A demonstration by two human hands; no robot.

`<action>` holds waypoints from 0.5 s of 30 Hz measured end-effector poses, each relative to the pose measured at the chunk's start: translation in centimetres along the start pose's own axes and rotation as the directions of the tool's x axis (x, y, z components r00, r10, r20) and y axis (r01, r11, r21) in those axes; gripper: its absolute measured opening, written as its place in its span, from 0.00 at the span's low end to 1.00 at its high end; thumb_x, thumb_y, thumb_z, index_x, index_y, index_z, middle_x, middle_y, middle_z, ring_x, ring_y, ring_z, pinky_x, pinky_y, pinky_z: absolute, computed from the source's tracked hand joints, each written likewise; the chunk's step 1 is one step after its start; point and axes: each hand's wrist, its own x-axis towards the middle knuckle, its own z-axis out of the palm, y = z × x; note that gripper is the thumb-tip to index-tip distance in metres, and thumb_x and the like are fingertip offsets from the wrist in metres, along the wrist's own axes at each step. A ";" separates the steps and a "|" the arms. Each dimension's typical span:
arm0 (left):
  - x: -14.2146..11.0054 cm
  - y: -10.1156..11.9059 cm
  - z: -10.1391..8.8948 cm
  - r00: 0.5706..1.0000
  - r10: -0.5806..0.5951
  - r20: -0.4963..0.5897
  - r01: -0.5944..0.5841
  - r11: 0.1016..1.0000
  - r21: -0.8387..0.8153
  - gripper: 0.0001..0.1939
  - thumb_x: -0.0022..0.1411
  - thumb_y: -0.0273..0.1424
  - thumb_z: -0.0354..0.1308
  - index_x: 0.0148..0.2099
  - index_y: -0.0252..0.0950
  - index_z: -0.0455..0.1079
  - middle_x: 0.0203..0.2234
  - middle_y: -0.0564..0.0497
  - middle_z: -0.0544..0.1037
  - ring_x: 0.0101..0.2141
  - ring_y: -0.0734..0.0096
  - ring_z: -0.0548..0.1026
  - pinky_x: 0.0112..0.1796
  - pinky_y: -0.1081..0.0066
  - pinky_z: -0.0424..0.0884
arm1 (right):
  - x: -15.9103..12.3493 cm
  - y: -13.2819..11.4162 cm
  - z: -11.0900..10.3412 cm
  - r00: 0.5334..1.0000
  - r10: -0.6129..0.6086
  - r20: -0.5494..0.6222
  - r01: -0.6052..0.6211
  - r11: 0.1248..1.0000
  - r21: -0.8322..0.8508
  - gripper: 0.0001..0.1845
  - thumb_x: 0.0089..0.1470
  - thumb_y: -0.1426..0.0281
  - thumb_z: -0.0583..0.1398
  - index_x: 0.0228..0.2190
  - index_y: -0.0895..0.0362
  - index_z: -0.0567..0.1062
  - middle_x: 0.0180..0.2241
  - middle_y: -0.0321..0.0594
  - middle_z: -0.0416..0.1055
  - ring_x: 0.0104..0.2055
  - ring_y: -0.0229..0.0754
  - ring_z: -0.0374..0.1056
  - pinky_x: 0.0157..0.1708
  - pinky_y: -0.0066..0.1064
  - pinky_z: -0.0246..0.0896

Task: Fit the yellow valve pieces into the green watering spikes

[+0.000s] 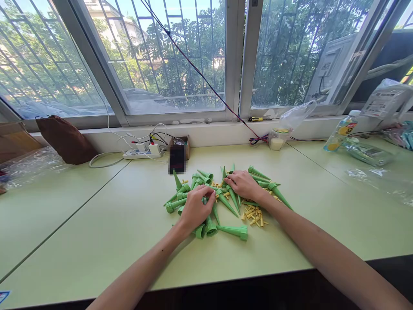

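A loose pile of green plastic watering spikes [228, 201], hollow cones with ribbed collars, lies on the table. My left hand [197, 206] is over the pile's left part, its thumb and forefinger closed in a pinch; what is between them is too small to make out. At the back of the pile, my right hand [243, 185] has its fingers curled round a green spike [224, 174], partly hidden by the fingertips. Small yellow plastic valves [254, 215] are heaped below my right wrist, with others scattered among the spikes. One spike [237, 232] lies sideways at the front.
Behind the pile are a power strip [138, 153], a small cardboard box [186, 148] and a blurred dark object [177, 159]. A jar [278, 138], a drink bottle [341, 131] and plastic packaging [368, 151] stand back right. A brown bag [66, 140] leans at the left.
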 end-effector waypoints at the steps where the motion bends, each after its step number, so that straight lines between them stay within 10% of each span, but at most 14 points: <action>1: 0.0 0.0 0.0 1.000 -0.001 0.000 0.001 1.000 0.000 0.09 0.65 0.29 0.55 0.32 0.36 0.72 0.28 0.52 0.77 0.31 0.70 0.74 0.36 0.69 0.69 | 0.0 0.0 0.0 1.000 0.001 0.002 -0.001 1.000 -0.007 0.23 0.70 0.60 0.49 0.38 0.57 0.80 0.36 0.46 0.76 0.42 0.45 0.70 0.43 0.32 0.52; 15: 0.0 0.0 0.0 1.000 0.016 0.004 -0.016 1.000 0.002 0.09 0.65 0.29 0.55 0.31 0.36 0.71 0.27 0.52 0.76 0.30 0.70 0.73 0.35 0.70 0.68 | 0.0 -0.1 0.0 1.000 0.010 0.021 -0.009 0.998 -0.065 0.22 0.71 0.60 0.47 0.40 0.57 0.77 0.36 0.46 0.76 0.42 0.46 0.71 0.42 0.33 0.52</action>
